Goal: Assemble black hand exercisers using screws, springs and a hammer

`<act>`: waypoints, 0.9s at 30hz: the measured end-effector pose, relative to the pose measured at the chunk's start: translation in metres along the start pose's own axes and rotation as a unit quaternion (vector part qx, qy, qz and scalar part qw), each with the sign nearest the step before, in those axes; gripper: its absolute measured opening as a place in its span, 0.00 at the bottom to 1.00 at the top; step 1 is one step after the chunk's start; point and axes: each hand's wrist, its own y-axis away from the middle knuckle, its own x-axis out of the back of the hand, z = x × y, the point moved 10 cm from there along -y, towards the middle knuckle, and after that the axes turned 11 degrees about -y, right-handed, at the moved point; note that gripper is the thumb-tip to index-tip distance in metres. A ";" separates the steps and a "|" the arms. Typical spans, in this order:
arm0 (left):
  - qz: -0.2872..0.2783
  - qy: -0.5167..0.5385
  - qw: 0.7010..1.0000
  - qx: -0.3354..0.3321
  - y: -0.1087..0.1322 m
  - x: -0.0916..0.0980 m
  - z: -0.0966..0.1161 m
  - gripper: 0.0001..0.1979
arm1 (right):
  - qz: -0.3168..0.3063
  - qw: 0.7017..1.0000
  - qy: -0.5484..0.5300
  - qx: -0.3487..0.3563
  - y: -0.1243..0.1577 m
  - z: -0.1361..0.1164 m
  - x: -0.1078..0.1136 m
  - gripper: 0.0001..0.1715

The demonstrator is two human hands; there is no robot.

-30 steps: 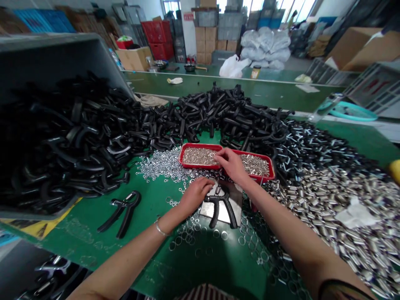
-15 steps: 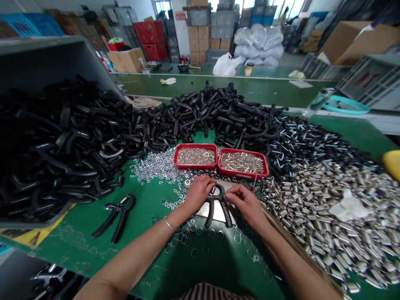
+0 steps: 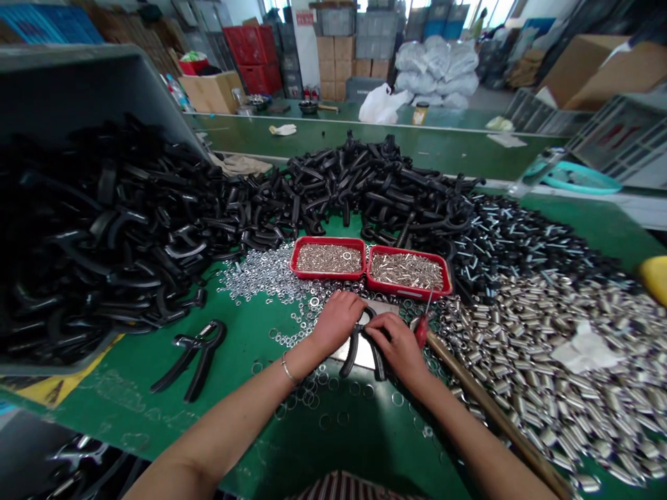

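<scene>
At frame centre our left hand [image 3: 338,321] and right hand [image 3: 397,345] close on the grip [image 3: 348,358] (flat on its plate [image 3: 365,355]), steadying it.

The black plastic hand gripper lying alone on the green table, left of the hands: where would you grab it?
The black plastic hand gripper lies flat on the green table, its two long handles splayed toward the near-left. Probably best to come from above and close on both handles midway; the spring end is stubbier.
</scene>
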 end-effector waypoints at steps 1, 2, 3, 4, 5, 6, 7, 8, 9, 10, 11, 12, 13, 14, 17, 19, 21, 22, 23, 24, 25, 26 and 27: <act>-0.002 0.001 1.000 0.003 0.000 0.000 -0.001 0.08 | -0.008 1.000 0.020 0.022 -0.001 -0.004 -0.004 0.05; -0.004 0.007 1.000 0.009 0.000 -0.001 -0.002 0.08 | -0.014 0.998 0.039 0.040 -0.002 -0.007 -0.007 0.05; -0.004 0.015 1.000 0.017 0.000 -0.001 -0.003 0.08 | -0.020 0.997 0.057 0.054 -0.003 -0.009 -0.010 0.06; -0.003 0.027 0.999 0.025 0.001 0.000 -0.004 0.08 | -0.024 0.995 0.073 0.066 -0.004 -0.011 -0.013 0.06; -0.002 0.041 0.999 0.034 0.001 0.000 -0.006 0.09 | -0.028 0.993 0.086 0.075 -0.004 -0.012 -0.015 0.07; 0.000 0.057 0.997 0.045 0.001 0.000 -0.008 0.09 | -0.031 0.991 0.097 0.081 -0.004 -0.013 -0.017 0.07; 0.002 0.074 0.996 0.057 0.001 -0.001 -0.010 0.09 | -0.033 0.990 0.105 0.086 -0.004 -0.014 -0.018 0.08; 0.003 0.090 0.993 0.071 0.001 -0.001 -0.013 0.09 | -0.033 0.989 0.111 0.088 -0.004 -0.014 -0.018 0.08; 0.002 0.106 0.991 0.083 0.001 -0.002 -0.015 0.08 | -0.033 0.989 0.116 0.089 -0.003 -0.015 -0.018 0.08; 0.001 0.121 0.988 0.093 0.002 -0.003 -0.018 0.08 | -0.033 0.988 0.119 0.090 -0.003 -0.015 -0.018 0.08; 0.000 0.133 0.986 0.100 0.002 -0.004 -0.019 0.08 | -0.032 0.988 0.122 0.090 -0.003 -0.015 -0.018 0.08; -0.001 0.144 0.984 0.105 0.002 -0.004 -0.021 0.07 | -0.031 0.988 0.124 0.091 -0.003 -0.016 -0.018 0.08; 0.000 0.153 0.982 0.109 0.002 -0.004 -0.022 0.07 | -0.030 0.987 0.126 0.091 -0.003 -0.016 -0.018 0.08; 0.000 0.159 0.981 0.112 0.002 -0.004 -0.023 0.07 | -0.030 0.987 0.127 0.091 -0.003 -0.016 -0.017 0.08; 0.003 0.166 0.979 0.119 0.002 -0.005 -0.025 0.06 | -0.029 0.986 0.138 0.090 -0.003 -0.017 -0.017 0.08; 0.007 0.160 0.980 0.118 0.003 -0.006 -0.024 0.07 | -0.032 0.984 0.150 0.090 -0.004 -0.017 -0.018 0.09; 0.010 0.147 0.982 0.114 0.003 -0.006 -0.023 0.07 | -0.037 0.982 0.162 0.090 -0.004 -0.017 -0.019 0.09; 0.010 0.137 0.984 0.111 0.003 -0.007 -0.022 0.07 | -0.039 0.981 0.168 0.091 -0.004 -0.017 -0.019 0.09; 0.008 0.125 0.987 0.104 0.003 -0.007 -0.021 0.07 | -0.042 0.979 0.176 0.093 -0.004 -0.017 -0.020 0.10; 0.004 0.111 0.989 0.095 0.003 -0.007 -0.019 0.07 | -0.044 0.977 0.184 0.095 -0.004 -0.017 -0.021 0.10; 0.000 0.096 0.992 0.083 0.003 -0.007 -0.016 0.08 | -0.047 0.975 0.192 0.098 -0.003 -0.017 -0.022 0.10; -0.003 0.081 0.994 0.069 0.003 -0.007 -0.013 0.08 | -0.050 0.973 0.199 0.101 -0.003 -0.016 -0.023 0.10; -0.005 0.067 0.996 0.055 0.003 -0.007 -0.009 0.08 | -0.053 0.971 0.206 0.105 -0.002 -0.016 -0.024 0.10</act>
